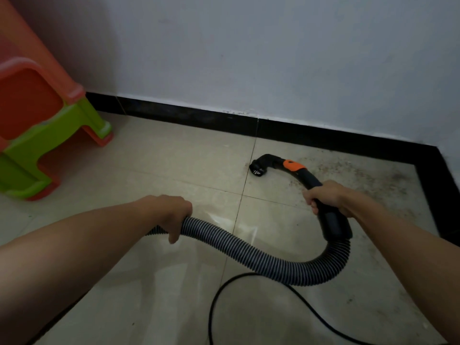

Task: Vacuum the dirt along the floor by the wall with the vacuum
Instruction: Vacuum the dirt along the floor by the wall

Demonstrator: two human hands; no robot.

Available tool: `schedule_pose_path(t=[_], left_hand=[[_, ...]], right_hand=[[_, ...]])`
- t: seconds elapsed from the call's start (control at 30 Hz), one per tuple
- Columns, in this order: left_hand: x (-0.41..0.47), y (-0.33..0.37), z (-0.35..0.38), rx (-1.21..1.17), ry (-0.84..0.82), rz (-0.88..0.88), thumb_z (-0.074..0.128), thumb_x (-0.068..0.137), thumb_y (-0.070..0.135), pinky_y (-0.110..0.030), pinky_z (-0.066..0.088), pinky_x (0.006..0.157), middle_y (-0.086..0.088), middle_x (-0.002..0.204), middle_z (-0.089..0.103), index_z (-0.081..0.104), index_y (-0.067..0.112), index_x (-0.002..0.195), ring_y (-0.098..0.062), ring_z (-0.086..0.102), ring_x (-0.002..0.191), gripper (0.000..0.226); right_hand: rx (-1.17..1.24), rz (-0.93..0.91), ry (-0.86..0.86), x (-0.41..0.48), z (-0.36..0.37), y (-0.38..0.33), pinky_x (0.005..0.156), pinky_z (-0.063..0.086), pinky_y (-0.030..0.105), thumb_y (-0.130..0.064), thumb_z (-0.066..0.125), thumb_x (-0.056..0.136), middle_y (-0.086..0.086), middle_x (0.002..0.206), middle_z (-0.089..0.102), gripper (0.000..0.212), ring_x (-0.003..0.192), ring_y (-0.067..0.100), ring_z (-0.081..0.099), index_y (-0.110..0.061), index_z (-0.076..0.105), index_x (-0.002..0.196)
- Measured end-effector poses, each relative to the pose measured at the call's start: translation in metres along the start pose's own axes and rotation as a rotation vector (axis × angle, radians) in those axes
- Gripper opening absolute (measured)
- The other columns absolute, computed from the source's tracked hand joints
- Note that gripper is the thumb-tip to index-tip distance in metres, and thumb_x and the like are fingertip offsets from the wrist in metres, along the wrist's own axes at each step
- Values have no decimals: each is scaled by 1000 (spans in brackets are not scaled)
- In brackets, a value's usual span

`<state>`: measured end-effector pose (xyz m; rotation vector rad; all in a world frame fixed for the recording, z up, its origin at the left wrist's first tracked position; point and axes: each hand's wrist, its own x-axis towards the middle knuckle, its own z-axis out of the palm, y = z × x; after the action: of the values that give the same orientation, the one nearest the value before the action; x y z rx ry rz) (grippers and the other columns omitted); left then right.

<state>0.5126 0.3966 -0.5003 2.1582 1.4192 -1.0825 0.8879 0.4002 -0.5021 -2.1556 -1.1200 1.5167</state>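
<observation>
Vacuum nozzle (257, 169) sits on the floor (149, 158) near the skirting (199, 115), at the left edge of the dirt (361, 180) by the far right corner. Right hand (323, 195) fingers wrapped round the handle (331, 220). Left hand (171, 212) fingers curled over the hose (249, 252).

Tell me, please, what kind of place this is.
Probably a room in a home. A tiled floor meets a white wall with a black skirting board, orange and green plastic stools are stacked at the left, and a vacuum hose is in use.
</observation>
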Motion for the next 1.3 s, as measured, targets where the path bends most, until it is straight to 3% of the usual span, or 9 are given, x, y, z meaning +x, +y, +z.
schedule_pose_path(t=[0.2, 0.37, 0.53, 0.7, 0.9, 1.03, 1.2, 1.3], left_hand=[[1, 4, -12, -24, -2, 19, 89, 58, 36, -33, 51, 68, 4, 81, 59, 57, 24, 85, -19, 63, 83, 43], [-3, 7, -9, 56, 21, 4, 89, 60, 31, -31, 47, 66, 4, 82, 59, 55, 25, 88, -19, 63, 83, 44], [-11, -7, 2, 125, -13, -48, 89, 61, 31, -29, 48, 67, 2, 86, 63, 62, 21, 94, -19, 63, 82, 43], [-17, -25, 18, 91, -11, -74, 88, 61, 32, -29, 50, 68, 5, 85, 60, 59, 25, 92, -17, 62, 82, 44], [-14, -23, 21, 18, -46, -57, 90, 57, 37, -29, 48, 65, 5, 81, 60, 58, 25, 87, -18, 63, 81, 45], [-12, -16, 13, -127, -23, -27, 87, 60, 42, -28, 45, 66, 4, 84, 59, 58, 24, 87, -18, 61, 81, 44], [-7, 13, 18, -134, -93, 20, 86, 62, 41, -29, 47, 70, 1, 92, 60, 60, 21, 95, -19, 59, 83, 47], [-5, 23, 20, -112, -152, 8, 87, 61, 43, -31, 50, 72, 0, 97, 63, 64, 17, 105, -20, 62, 87, 55]], right_hand=[[-19, 22, -111, -11, -4, 4, 54, 53, 30, 0, 65, 68, 7, 58, 60, 13, 48, 19, 58, -3, 61, 80], [87, -9, 81, -9, 5, 2, 45, 49, 26, 8, 62, 72, 11, 58, 57, 24, 44, 19, 52, 7, 59, 95], [90, -52, 90, -1, 39, -11, 42, 47, 23, 6, 64, 73, 12, 59, 58, 24, 40, 19, 52, 6, 59, 96], [100, -76, 150, 15, 56, -18, 50, 52, 28, 2, 66, 74, 17, 75, 64, 30, 46, 20, 57, 3, 56, 102], [-22, -44, -91, 10, 38, -25, 49, 53, 25, 2, 65, 67, 8, 57, 61, 17, 45, 16, 57, 0, 60, 83], [-23, 22, -111, 5, 3, -5, 60, 54, 32, 1, 64, 67, 6, 56, 58, 11, 47, 17, 55, -6, 57, 72], [-224, 96, -212, -11, -23, 8, 58, 54, 33, 1, 64, 68, 11, 54, 55, 22, 46, 20, 54, -9, 55, 50], [-292, 120, -249, -20, -31, 16, 57, 54, 33, 2, 64, 70, 14, 56, 54, 22, 47, 22, 53, -6, 55, 52]])
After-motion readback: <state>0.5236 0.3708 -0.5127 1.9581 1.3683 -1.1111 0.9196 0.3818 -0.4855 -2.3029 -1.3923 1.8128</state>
